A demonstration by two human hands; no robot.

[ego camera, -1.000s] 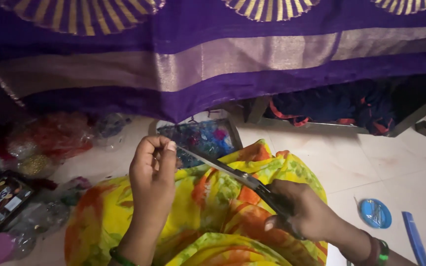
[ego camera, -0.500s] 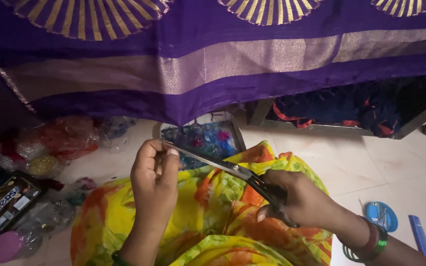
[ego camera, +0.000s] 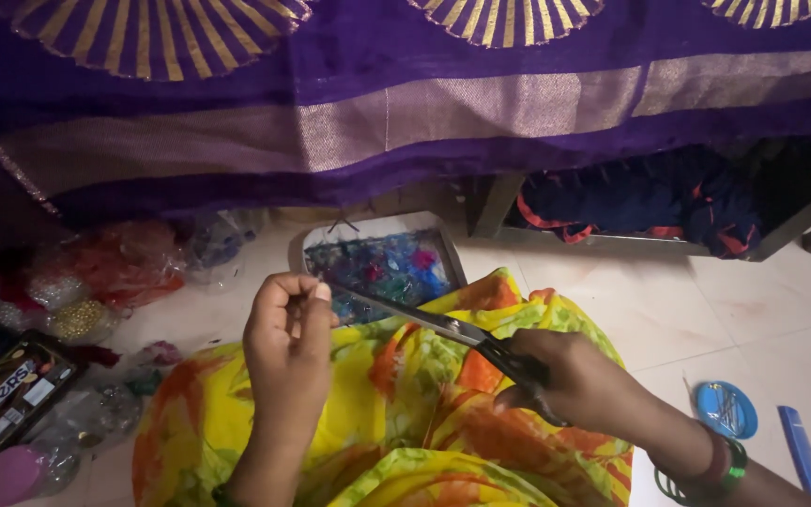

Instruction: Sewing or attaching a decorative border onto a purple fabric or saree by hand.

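Head view, only one camera. Two hands, both the wearer's own. Left hand raised, fingertips pinched together on something too small to make out, maybe thread. Right hand closed round the dark handles of one pair of long metal scissors; blades nearly together, tip pointing at the left fingertips, just beside them. Hands apart, joined only by the scissors' reach.

One yellow, orange and green printed cloth over the lap, under both hands. One rectangular metal tray of mixed blue, purple and pink beads on the floor beyond the scissor tip, lower edge hidden by the cloth and blades. One purple fabric with gold stripe border and gold fan motifs hangs across the top, blocking what lies behind.

Left floor: a heap of clear plastic bags with red and gold bits, one dark flat box, one pink round lid. Right floor: one round blue case, one blue flat strip. Green bangles on right wrist, count unclear.
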